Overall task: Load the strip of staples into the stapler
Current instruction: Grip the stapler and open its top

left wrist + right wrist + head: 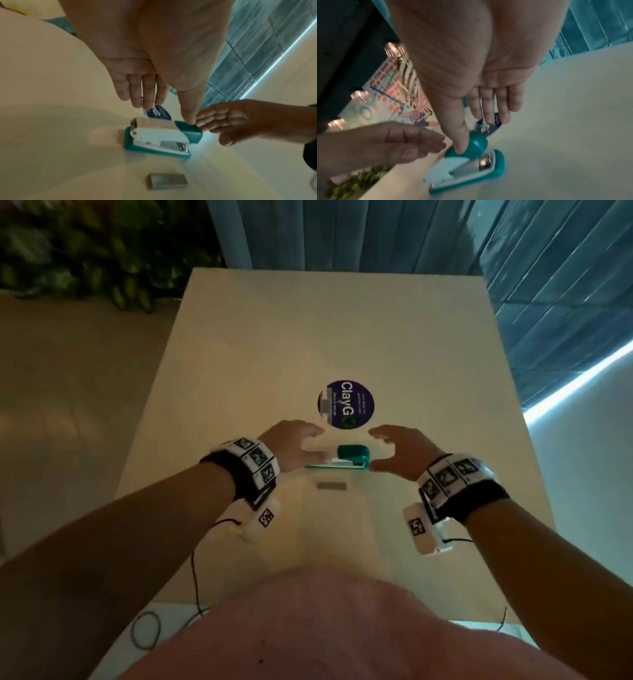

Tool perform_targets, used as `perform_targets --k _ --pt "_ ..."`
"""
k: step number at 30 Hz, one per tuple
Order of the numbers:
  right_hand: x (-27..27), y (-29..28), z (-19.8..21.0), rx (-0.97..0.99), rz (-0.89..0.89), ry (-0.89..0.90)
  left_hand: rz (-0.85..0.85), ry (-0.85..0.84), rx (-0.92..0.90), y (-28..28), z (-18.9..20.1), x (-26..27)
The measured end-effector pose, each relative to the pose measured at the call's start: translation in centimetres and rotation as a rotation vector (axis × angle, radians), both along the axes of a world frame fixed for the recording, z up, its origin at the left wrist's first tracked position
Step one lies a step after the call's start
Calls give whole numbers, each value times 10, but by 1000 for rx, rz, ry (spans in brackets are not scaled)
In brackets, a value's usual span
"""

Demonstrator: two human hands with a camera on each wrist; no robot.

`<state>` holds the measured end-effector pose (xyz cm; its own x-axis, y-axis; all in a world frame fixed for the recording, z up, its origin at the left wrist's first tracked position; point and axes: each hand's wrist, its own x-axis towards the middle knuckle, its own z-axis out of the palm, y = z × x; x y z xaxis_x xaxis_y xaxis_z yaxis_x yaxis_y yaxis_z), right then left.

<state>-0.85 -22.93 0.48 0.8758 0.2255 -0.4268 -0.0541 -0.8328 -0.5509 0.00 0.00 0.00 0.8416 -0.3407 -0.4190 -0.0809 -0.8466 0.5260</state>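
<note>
Framing the stapler (346,457) from both sides, we bring the left hand (291,446) and right hand (399,451) in above the tabletop (308,330), presumably so that one can steady the base while the other works the top. On each hand the fingers are spread and relaxed, clamped on nothing. In the right wrist view the right thumb appears to touch the teal cap; the blur leaves contact uncertain. In the left wrist view the left thumb tip lies against the same cap, though we cannot tell whether it presses.

The stapler lies on the tabletop between the hands, just in front of a round blue sticker (346,404). It has a teal base, a white body and a teal cap at the right end; a metal channel projects at the left end, which suggests the magazine is partly exposed.

The strip (331,485) lies flat on the tabletop just beside the stapler, on our near side, untouched: a short grey metallic block, not yet loaded.
</note>
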Motion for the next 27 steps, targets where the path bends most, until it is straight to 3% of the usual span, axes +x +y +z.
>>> perform_targets --k 5,17,27 --pt "6 18 -18 -104 66 53 -113 29 60 -29 -7 2" --pt "14 26 -28 -195 50 23 -248 -99 62 -58 -10 12" --pt "13 24 -30 -141 15 21 -58 -180 -150 -5 24 9"
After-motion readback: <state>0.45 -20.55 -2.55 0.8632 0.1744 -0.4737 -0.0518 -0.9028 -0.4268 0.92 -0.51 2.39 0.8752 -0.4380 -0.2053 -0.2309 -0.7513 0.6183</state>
